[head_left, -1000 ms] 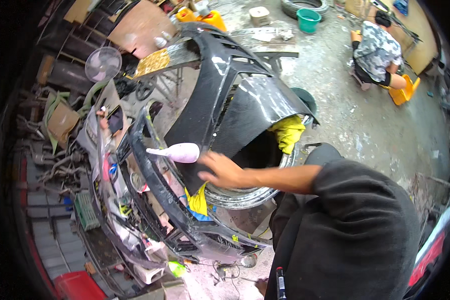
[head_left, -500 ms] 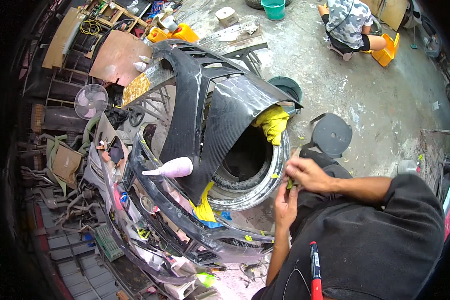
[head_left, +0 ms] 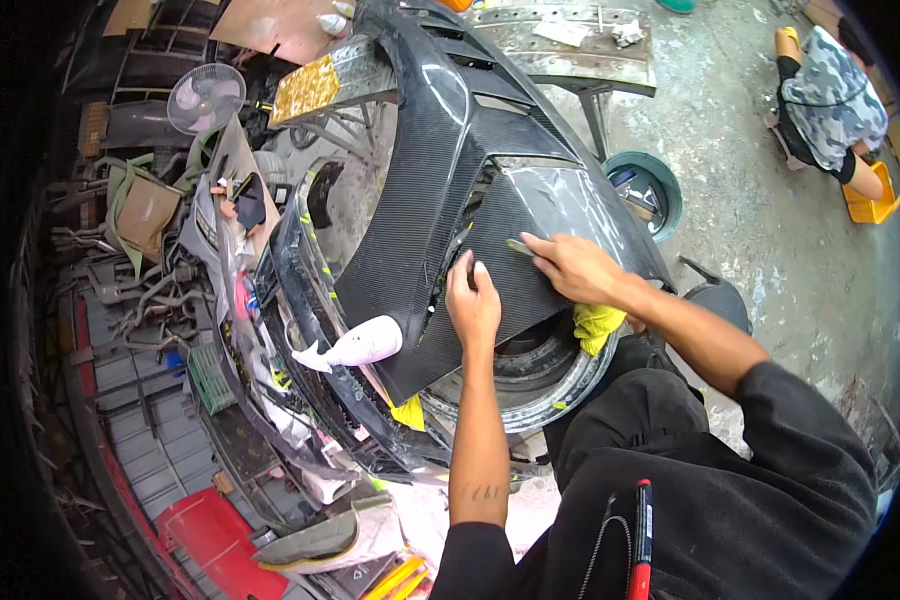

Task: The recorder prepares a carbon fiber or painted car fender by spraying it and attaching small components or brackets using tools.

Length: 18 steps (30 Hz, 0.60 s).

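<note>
A black carbon-fibre-patterned car fender (head_left: 540, 225) lies over a tyre and wheel rim (head_left: 540, 405). My right hand (head_left: 585, 270) is closed on a small yellow-green strip (head_left: 518, 246), held at the fender's face. My left hand (head_left: 475, 305) is beside the long slot in the fender, fingers curled up toward the thumb. A thin yellow-green streak shows just above its fingertips; whether they grip it is hard to make out. Close to the left wrist, a white-pink spray bottle (head_left: 365, 342) lies on its side. Yellow cloth (head_left: 598, 325) is tucked under the fender's right edge.
Left of me stand black bumper parts (head_left: 300, 390), beyond them a fan (head_left: 206, 98). A metal bench (head_left: 570, 45) stands behind the fender, a green bucket (head_left: 665, 170) to its right. Farther right, another person (head_left: 832, 100) sits near a yellow container (head_left: 873, 200).
My hands have parted and moved forward and left from near my lap onto the fender. The right hand now shows the yellow-green strip. My view has shifted, bringing the fender closer.
</note>
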Motion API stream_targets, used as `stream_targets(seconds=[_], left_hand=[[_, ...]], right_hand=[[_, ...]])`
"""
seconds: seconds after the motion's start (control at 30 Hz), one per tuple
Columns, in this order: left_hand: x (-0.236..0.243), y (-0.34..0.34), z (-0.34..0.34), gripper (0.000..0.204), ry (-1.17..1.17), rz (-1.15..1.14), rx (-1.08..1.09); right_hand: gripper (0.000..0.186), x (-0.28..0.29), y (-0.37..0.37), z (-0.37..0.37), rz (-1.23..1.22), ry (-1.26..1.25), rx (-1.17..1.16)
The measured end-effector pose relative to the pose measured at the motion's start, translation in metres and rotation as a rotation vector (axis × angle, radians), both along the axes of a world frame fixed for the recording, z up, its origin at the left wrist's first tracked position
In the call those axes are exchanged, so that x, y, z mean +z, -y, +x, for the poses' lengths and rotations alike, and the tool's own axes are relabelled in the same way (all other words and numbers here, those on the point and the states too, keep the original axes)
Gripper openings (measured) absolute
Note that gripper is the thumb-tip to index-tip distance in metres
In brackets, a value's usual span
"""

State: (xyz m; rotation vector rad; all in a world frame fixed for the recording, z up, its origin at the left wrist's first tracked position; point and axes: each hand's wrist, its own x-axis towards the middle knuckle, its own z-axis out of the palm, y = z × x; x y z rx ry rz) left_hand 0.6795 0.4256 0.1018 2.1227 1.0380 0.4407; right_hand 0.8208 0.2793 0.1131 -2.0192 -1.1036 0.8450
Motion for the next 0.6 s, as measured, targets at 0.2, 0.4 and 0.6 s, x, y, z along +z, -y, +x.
stream_targets(seconds=[0.2,0.4,0.6], left_hand=[[-0.034,-0.021,0.041,0.034,-0.233,0.25,0.036],[-0.039,-0.035,0.057,0.029,-0.23,-0.086,0.101],[-0.049,-0.048,0.052,0.027,-0.095,-0.286,0.142]], right_hand=[[0.042,0.0,-0.081,0.043,-0.142,-0.026,0.267],[0.032,0.015,-0.104,0.048,-0.264,0.08,0.299],[0.03,0.018,-0.118,0.048,-0.274,0.098,0.399]])
